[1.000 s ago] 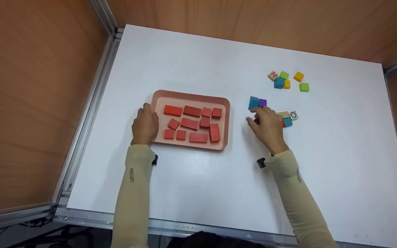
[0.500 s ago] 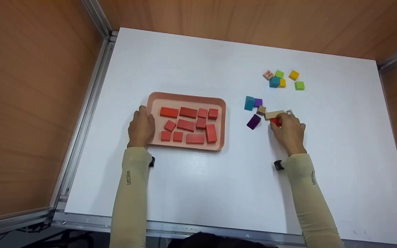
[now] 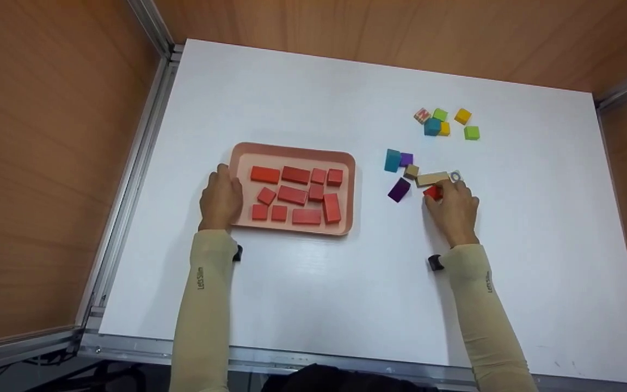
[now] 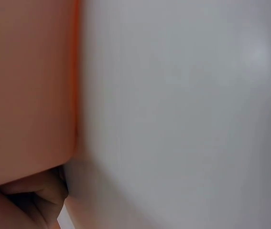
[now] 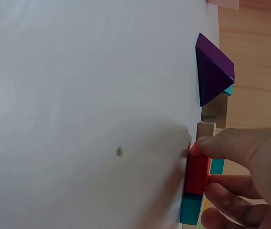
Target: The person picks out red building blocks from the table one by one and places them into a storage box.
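My left hand (image 3: 221,198) grips the left side of a pink tray (image 3: 292,151); in the left wrist view its curled fingers (image 4: 35,198) lie at the tray's outer wall. Several red blocks, oblong ones and cubes, lie spread inside the tray. My right hand (image 3: 456,212) pinches a red block (image 5: 197,169) among loose blocks on the table, thumb at one end and fingertips along its side. A blue block (image 5: 191,208) lies right beside it. Close by are a long natural-wood block (image 3: 431,179) and a white block with a ring print (image 3: 455,176), partly covered by the fingers.
Left of the right hand lie a dark purple triangular block (image 3: 399,190), a small wooden cube (image 3: 411,172), a purple block (image 3: 406,159) and a teal block (image 3: 392,160). Farther back are green (image 3: 472,133), yellow (image 3: 462,116), blue and letter-printed cubes. Wooden walls stand around the white table.
My right hand has moved right, from over the dark purple block to the red block, and now pinches it. My left hand has stayed on the tray.
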Motion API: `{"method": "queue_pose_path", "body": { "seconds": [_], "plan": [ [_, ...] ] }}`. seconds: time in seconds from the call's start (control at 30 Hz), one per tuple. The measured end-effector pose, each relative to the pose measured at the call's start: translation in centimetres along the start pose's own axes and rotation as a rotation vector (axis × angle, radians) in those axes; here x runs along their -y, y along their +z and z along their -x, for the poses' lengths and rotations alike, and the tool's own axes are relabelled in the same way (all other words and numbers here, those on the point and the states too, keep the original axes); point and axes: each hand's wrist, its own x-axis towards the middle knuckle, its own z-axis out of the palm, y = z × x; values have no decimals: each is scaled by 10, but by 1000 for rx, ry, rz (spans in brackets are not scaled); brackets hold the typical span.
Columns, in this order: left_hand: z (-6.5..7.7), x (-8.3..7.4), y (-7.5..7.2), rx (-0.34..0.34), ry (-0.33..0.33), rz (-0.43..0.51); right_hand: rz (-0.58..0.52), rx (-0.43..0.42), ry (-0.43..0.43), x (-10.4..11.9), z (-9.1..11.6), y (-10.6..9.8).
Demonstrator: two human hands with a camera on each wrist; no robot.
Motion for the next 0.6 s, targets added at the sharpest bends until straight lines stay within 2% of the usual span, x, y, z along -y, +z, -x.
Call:
{"method": "queue_pose_path", "body": {
  "seconds": [0.13, 0.3, 0.47, 0.6],
  "plan": [
    [0, 1, -1, -13, 20, -18, -21, -9, -11, 2, 4, -1],
    [0, 2, -2, 3, 6, -7, -9, -27, -38, 15, 2, -8],
    [-1, 2, -2, 8, -18, 4, -12, -20, -83, 42, -4, -14],
    [-1, 0, 0, 14, -10, 9, -19, -1, -125, 70, -8, -13]
  ]
}}
